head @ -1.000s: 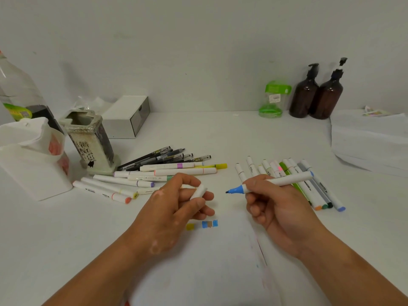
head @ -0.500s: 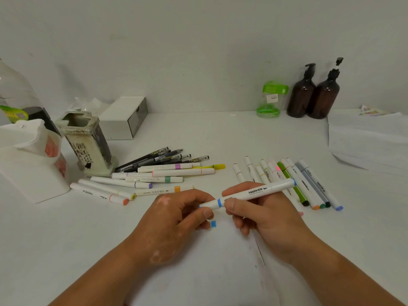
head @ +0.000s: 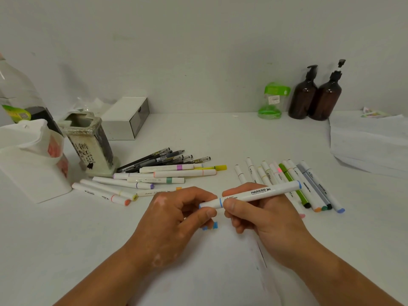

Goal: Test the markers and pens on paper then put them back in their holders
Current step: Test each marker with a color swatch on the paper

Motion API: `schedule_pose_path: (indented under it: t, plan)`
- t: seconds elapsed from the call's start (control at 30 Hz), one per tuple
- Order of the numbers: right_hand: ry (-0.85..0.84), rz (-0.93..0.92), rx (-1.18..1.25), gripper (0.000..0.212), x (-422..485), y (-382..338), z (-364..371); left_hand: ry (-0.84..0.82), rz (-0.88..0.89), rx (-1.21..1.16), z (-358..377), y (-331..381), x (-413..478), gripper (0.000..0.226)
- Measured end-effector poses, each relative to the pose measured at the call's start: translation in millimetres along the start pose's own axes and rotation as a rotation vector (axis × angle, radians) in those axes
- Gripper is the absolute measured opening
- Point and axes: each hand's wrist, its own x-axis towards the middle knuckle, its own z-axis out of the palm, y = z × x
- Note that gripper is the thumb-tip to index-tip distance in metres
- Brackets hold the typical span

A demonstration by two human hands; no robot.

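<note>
Your left hand [head: 176,217] and right hand [head: 265,213] are meeting close together over the paper [head: 220,266], both holding one blue-banded marker [head: 260,192]. The left thumb and forefinger are pinching its capped end. The right fingers are curling round the barrel, which is tilting up toward the right. Blue swatches [head: 210,226] are showing on the sheet just below the left fingers. A row of markers [head: 309,184] is lying behind the right hand. A loose pile of markers [head: 167,173] and dark pens [head: 163,157] is lying beside the ceramic holder [head: 92,146], with the white holder [head: 28,168] further left.
</note>
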Motion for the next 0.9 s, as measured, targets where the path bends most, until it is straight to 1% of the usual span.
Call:
schedule_pose_path:
  t: [0.1, 0.17, 0.2, 0.27, 0.3, 0.33, 0.4, 0.43, 0.53, 0.6, 0.63, 0.67, 0.7, 0.77, 0.83, 0.87, 0.9]
  plan:
    - [-0.018, 0.001, -0.028, 0.018, 0.8, 1.5, -0.9, -0.007, -0.016, 0.035, -0.5, -3.0, 2.0, 0.025]
    - [-0.048, -0.022, -0.053, 0.020, 2.2, -1.4, -3.6, -0.013, -0.029, 0.072, -1.8, -5.6, 5.1, 0.021]
    - [-0.069, -0.034, -0.042, 0.027, 2.8, -4.2, -6.8, -0.004, -0.041, 0.063, -3.5, -7.7, 6.8, 0.017]
    - [-0.118, -0.038, 0.051, 0.049, 4.2, -8.9, -16.5, 0.041, -0.062, 0.045, -10.0, -12.1, 9.0, 0.019]
    - [-0.139, -0.034, 0.091, 0.057, 4.9, -10.4, -22.3, 0.059, -0.073, 0.050, -14.0, -14.2, 9.4, 0.021]
    - [-0.157, -0.022, 0.109, 0.059, 5.2, -11.8, -27.5, 0.066, -0.088, 0.057, -17.4, -16.2, 9.6, 0.023]
    - [-0.192, 0.045, 0.085, 0.052, 4.7, -13.0, -33.8, 0.063, -0.115, 0.078, -20.9, -19.9, 9.7, 0.025]
    - [-0.219, 0.086, 0.026, 0.047, 4.0, -13.7, -34.9, 0.061, -0.122, 0.088, -20.7, -21.2, 9.5, 0.027]
    - [-0.310, 0.162, -0.312, 0.018, 0.4, -16.7, -32.3, 0.040, -0.123, 0.085, -15.8, -22.4, 9.2, 0.032]
    - [-0.342, 0.177, -0.463, 0.019, -1.5, -17.2, -28.5, 0.038, -0.109, 0.105, -13.3, -22.4, 9.5, 0.033]
    - [-0.324, 0.163, -0.530, 0.021, -1.9, -16.4, -26.4, 0.048, -0.103, 0.110, -13.3, -22.4, 10.1, 0.032]
    - [-0.272, 0.133, -0.593, 0.019, -1.5, -15.0, -24.7, 0.066, -0.101, 0.104, -13.8, -22.7, 10.8, 0.030]
    - [-0.185, 0.094, -0.652, 0.014, 0.1, -12.6, -24.3, 0.086, -0.104, 0.094, -14.7, -23.3, 11.6, 0.028]
    - [0.047, 0.025, -0.774, 0.003, 6.4, -8.6, -27.7, 0.126, -0.116, 0.092, -17.3, -24.3, 12.2, 0.021]
    - [0.241, -0.006, -0.925, 0.002, 16.2, -7.9, -31.0, 0.131, -0.129, 0.104, -18.7, -24.5, 12.3, 0.015]
    - [0.282, -0.006, -1.014, 0.004, 21.9, -8.7, -30.5, 0.120, -0.133, 0.108, -18.6, -24.5, 12.1, 0.013]
    - [0.288, -0.006, -1.112, 0.009, 28.1, -8.8, -28.6, 0.105, -0.135, 0.110, -18.2, -24.3, 11.7, 0.011]
